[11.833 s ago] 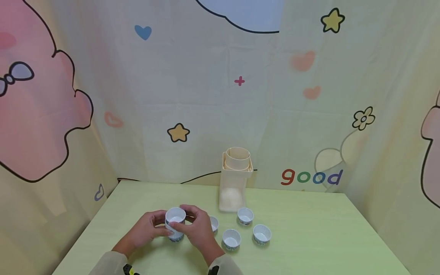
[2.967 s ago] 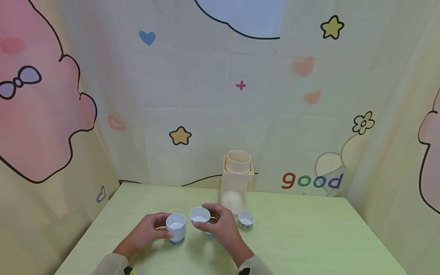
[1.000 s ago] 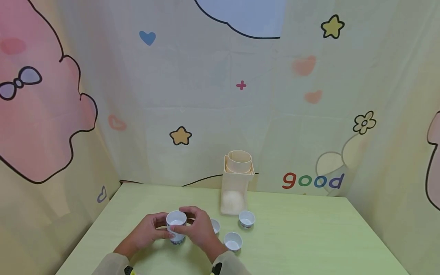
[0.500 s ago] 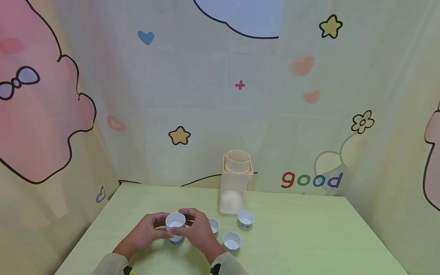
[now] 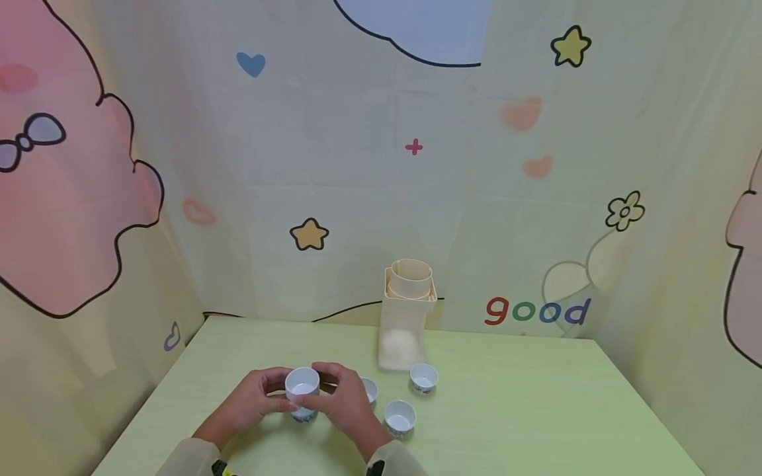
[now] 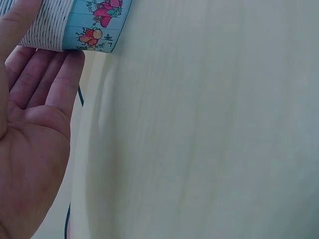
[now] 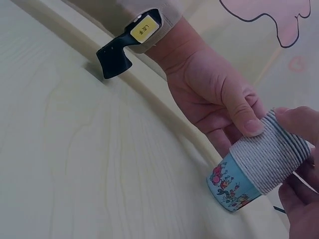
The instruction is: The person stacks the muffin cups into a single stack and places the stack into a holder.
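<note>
Both hands grip one stack of nested paper cups (image 5: 302, 383) at the table's near left, rims upward in the head view. My left hand (image 5: 253, 400) curls round its left side, thumb in front. From the right, my right hand (image 5: 348, 400) pinches the upper part, thumb on the near side. Many white rims sit tightly together in the right wrist view, above the light-blue body of the lowest cup (image 7: 232, 186), printed with red and pink figures. Three cups stand upright to the right: one partly hidden cup (image 5: 370, 390), a near cup (image 5: 400, 418) and a far cup (image 5: 424, 378).
A cream cup holder (image 5: 401, 337) with a round tube on top stands at the back of the pale green table (image 5: 524, 403). Patterned cloth (image 5: 357, 165) hangs behind and at both sides. A black strap mount (image 7: 144, 30) with a yellow label sits on the left wrist.
Earlier another cup stood at the right; it is gone from there. Three seconds ago my right hand held a cup apart from the stack; now it grips the stack, whose top sits slightly lower.
</note>
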`<state>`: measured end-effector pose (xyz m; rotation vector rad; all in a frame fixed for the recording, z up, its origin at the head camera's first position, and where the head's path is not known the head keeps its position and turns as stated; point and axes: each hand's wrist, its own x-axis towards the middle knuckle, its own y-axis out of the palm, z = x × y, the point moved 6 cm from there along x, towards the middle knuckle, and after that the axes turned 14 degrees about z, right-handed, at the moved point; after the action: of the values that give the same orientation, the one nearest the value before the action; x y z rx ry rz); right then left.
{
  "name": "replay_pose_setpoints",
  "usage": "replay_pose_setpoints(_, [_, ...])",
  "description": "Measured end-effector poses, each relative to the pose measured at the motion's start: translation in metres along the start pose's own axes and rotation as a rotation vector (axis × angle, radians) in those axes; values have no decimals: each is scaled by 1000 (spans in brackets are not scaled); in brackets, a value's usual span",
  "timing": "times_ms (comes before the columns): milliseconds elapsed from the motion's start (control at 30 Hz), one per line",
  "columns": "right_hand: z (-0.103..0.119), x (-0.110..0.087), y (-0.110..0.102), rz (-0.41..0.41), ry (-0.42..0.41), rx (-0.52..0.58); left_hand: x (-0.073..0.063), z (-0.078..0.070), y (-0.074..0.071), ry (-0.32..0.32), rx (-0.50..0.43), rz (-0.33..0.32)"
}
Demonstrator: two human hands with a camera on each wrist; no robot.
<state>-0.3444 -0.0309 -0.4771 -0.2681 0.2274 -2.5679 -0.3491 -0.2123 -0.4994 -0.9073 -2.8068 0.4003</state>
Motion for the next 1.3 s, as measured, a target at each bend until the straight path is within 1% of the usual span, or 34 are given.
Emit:
replay_pose_setpoints(167, [3,-7,-7,-12,-31,11,0,4,-2,-16,8,-13])
replay_pose_setpoints(300, [3,-14,-17,-25,-37,28,0,5,-2,-40,8,-18])
replay_pose_setpoints(467, [3,-26,-38,-56,-37,21,0,3,-2,-51,0,-20])
replay_pose_setpoints(633, [2,-40,-66,-95,-53,-16,0,1,-1,-30,-6,-7])
replay_pose_setpoints(800, [-3,-54,-95,-168,-56,-60,0,2,-1,-38,-21,-7])
replay_pose_setpoints(1000, [-11,-66,-129,-276,-15,-78,0,1,0,-21,-28,-1])
replay_pose_setpoints(1133, [-17,-72,-149,-346,9,-131,0,1,0,-26,-33,-4])
replay_pose_setpoints(1300, [-27,-77,-168,-431,42,-209,0,2,-1,-47,-26,-17])
